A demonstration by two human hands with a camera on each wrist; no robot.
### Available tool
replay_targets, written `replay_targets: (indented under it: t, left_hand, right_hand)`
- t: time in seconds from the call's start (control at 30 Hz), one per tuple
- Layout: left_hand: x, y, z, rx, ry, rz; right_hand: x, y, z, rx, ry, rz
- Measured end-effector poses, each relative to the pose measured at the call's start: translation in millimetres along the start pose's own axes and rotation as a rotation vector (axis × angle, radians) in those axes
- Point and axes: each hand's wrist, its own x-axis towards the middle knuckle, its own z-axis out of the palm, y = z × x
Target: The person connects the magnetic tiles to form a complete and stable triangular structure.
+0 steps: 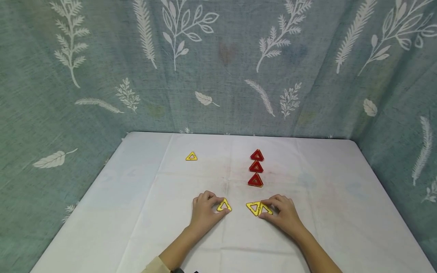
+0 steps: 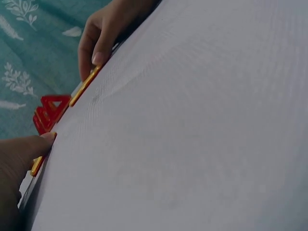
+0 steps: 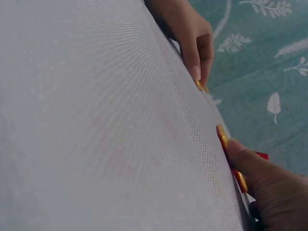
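Observation:
My left hand point(image 1: 205, 210) pinches a yellow triangular tile point(image 1: 224, 205) with a hollow middle, thumb at its lower corner and fingers near its top. To the right, my right hand point(image 1: 282, 212) grips another yellow triangle point(image 1: 265, 209) between thumb and fingers. A further yellow triangle point(image 1: 253, 207) lies edge to edge with that one, its point downward. In the right wrist view, the thumb point(image 3: 240, 151) presses near the joined yellow pieces. The left wrist view shows the left thumb point(image 2: 41, 144) over its tile.
Three red triangles point(image 1: 256, 167) stand in a column beyond the right hand. One more yellow triangle point(image 1: 191, 156) lies at the back left of the white-covered table point(image 1: 164, 212). A leaf-patterned curtain point(image 1: 218, 76) surrounds the back and sides.

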Motion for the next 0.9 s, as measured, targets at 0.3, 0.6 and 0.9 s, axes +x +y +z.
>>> replay_targets:
  t: [0.3,0.6,0.9]
  left_hand:
    - [-5.0,22.6,7.8,0.031,-0.033,0.001]
    - [-7.0,40.9,20.2,0.11,-0.047,0.092]
    - [-4.2,49.7,30.1,0.154,-0.016,0.179]
  right_hand:
    - [-0.4,1.6,2.1,-0.012,0.019,-0.019]
    - [-1.8,0.5,4.5,-0.013,0.019,0.0]
    - [-1.5,0.3,3.5,-0.001,0.016,0.006]
